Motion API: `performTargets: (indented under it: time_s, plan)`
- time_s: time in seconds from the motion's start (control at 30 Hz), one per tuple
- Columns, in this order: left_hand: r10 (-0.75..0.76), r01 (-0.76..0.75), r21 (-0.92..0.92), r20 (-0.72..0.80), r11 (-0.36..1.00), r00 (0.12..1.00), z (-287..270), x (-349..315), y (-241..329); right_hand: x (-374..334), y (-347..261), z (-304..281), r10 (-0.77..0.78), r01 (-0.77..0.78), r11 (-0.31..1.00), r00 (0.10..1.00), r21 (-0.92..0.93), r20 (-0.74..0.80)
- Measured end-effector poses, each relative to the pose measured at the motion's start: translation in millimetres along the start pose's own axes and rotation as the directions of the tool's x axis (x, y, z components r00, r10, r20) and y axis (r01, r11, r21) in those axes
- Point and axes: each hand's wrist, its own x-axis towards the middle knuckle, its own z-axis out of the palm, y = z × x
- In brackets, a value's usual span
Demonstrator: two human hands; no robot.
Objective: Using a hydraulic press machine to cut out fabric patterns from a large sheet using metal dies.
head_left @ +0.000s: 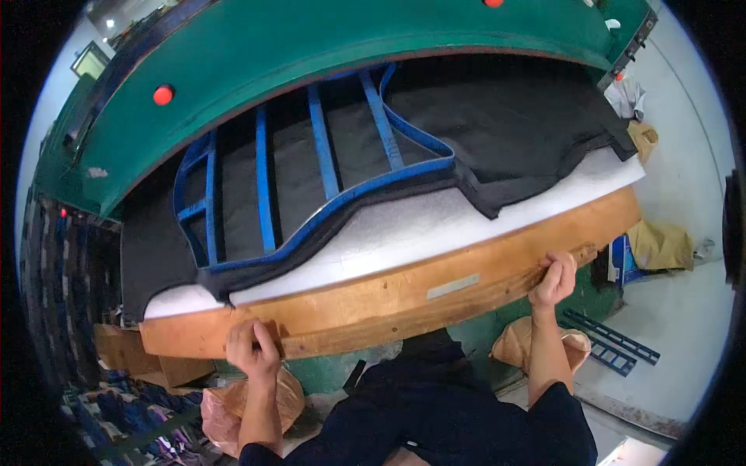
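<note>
My left hand (252,348) is closed at the front edge of a long wooden board (388,299), fingers curled and thumb beside them. Toward the board's right end, my right hand (554,279) grips the same edge, its fingertips partly hidden. Behind the board lies a white sheet (404,231) under black material (505,101) with a ragged, cut-out front edge. A blue metal cutting die (330,203), with a curved outline and several crossbars, rests on the black material. Its far end disappears under a green machine beam.
The green machine beam (311,58) with red buttons spans the far side. Bags, one pink (252,408) and one tan (517,346), stand below the board, near a cardboard box (155,357). Dark blue slotted strips (614,342) lie at right; stacked dark pieces (58,295) line the left.
</note>
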Motion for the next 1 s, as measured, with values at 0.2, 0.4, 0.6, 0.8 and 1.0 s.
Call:
performTargets:
  time_s: [0.2,0.4,0.6,0.8,1.0]
  plan:
    - [0.02,-0.02,0.002,-0.107,1.0,0.994,26.1,45.7,-6.8,31.1,13.3,46.3,-0.071,0.07,0.997,0.997,-0.028,-0.029]
    - [-0.032,0.033,0.003,-0.172,0.999,0.985,59.2,91.3,-24.1,73.2,15.2,99.8,-0.009,0.004,0.997,0.998,-0.083,-0.058]
    - [-0.136,0.144,0.08,-0.104,0.986,0.985,79.3,107.8,-26.6,69.8,40.3,118.0,-0.065,0.068,0.986,0.998,-0.151,0.026]
    - [-0.116,0.116,-0.006,-0.115,0.993,0.987,90.8,109.1,-37.1,74.0,31.1,111.2,-0.178,0.192,0.978,0.973,-0.087,0.15]
    - [-0.178,0.179,0.005,-0.073,0.984,0.981,95.7,108.3,-46.3,78.6,19.8,96.5,-0.199,0.19,0.98,0.932,0.06,0.304]
